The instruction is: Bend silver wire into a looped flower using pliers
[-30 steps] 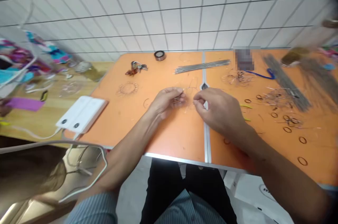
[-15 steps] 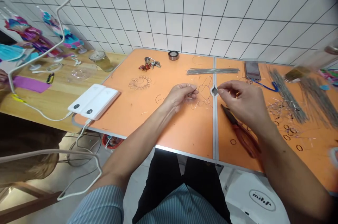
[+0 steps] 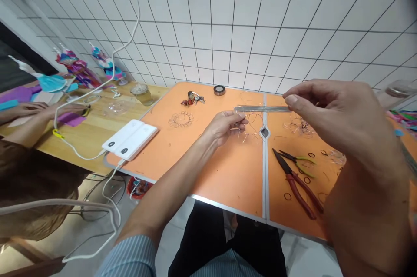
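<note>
My left hand (image 3: pixel 226 127) is closed in a pinch on a piece of bent thin wire (image 3: pixel 252 129), whose loops stick out to the right above the orange table. My right hand (image 3: pixel 339 120) is raised close to the camera, thumb and forefinger nearly together; whatever they hold, if anything, is too thin to make out. Between and beyond the hands lies a bundle of straight wires (image 3: pixel 263 108). Below my right hand are red-handled pliers (image 3: pixel 298 183) and smaller yellow-handled pliers (image 3: pixel 302 163). A looped wire ring (image 3: pixel 180 119) lies left of my left hand.
A dark roll (image 3: pixel 219 90) and a small reddish ornament (image 3: pixel 193 98) lie near the tiled wall. A white box-like device (image 3: pixel 130 140) with a cable sits on the left edge. Another person's hands (image 3: pixel 31 109) rest on the wooden table beyond a drink cup (image 3: pixel 142 93).
My right hand has risen toward the camera and moved right, away from the left hand, uncovering the yellow-handled pliers. My left hand keeps its pinch on the wire. The view has tilted upward.
</note>
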A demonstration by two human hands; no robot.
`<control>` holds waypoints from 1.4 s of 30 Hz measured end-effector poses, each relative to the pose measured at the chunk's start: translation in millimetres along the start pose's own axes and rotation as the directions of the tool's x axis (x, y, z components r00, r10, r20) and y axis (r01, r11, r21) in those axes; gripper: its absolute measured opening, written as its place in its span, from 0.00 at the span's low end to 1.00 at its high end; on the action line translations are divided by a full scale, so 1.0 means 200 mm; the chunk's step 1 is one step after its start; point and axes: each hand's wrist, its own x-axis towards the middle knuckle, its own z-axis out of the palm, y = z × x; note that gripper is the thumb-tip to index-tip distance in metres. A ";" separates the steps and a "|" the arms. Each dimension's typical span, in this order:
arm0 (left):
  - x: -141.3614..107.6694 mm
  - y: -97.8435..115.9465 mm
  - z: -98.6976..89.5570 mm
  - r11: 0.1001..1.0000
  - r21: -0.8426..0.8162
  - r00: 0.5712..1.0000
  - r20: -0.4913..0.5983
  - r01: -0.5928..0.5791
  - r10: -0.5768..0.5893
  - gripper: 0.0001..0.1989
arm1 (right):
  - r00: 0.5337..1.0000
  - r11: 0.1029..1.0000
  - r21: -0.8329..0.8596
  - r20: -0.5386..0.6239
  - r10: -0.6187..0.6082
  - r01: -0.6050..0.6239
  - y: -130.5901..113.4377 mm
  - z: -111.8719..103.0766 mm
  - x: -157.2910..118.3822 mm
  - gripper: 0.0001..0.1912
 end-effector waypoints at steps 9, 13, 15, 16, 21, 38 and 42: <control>0.09 0.23 0.19 0.990 0.119 0.988 0.143 -0.078 0.061 0.18 | 0.976 0.987 0.155 -0.206 0.071 -0.039 0.21 0.05 0.08 0.08; 0.09 0.25 0.24 0.985 0.121 0.980 0.174 -0.120 0.098 0.16 | 0.986 0.990 0.142 -0.160 0.041 -0.018 0.23 0.06 0.09 0.07; 0.08 0.26 0.25 0.984 0.115 0.978 0.177 -0.133 0.112 0.14 | 0.991 0.991 0.133 -0.135 0.020 -0.002 0.22 0.07 0.09 0.07; 0.08 0.26 0.25 0.984 0.118 0.978 0.176 -0.136 0.114 0.12 | 0.991 0.992 0.128 -0.132 0.015 0.002 0.21 0.07 0.08 0.07; 0.08 0.29 0.24 0.977 0.151 0.976 0.182 -0.149 0.121 0.10 | 0.993 0.992 0.124 -0.121 0.016 -0.001 0.17 0.06 0.07 0.06; 0.04 0.37 0.27 0.971 0.121 0.959 0.223 -0.204 0.174 0.13 | 0.940 0.994 0.052 -0.334 -0.075 0.098 0.10 0.06 -0.01 0.07; 0.06 0.36 0.26 0.978 0.082 0.960 0.219 -0.193 0.172 0.14 | 0.950 0.997 0.051 -0.309 -0.044 0.063 0.14 0.05 0.00 0.07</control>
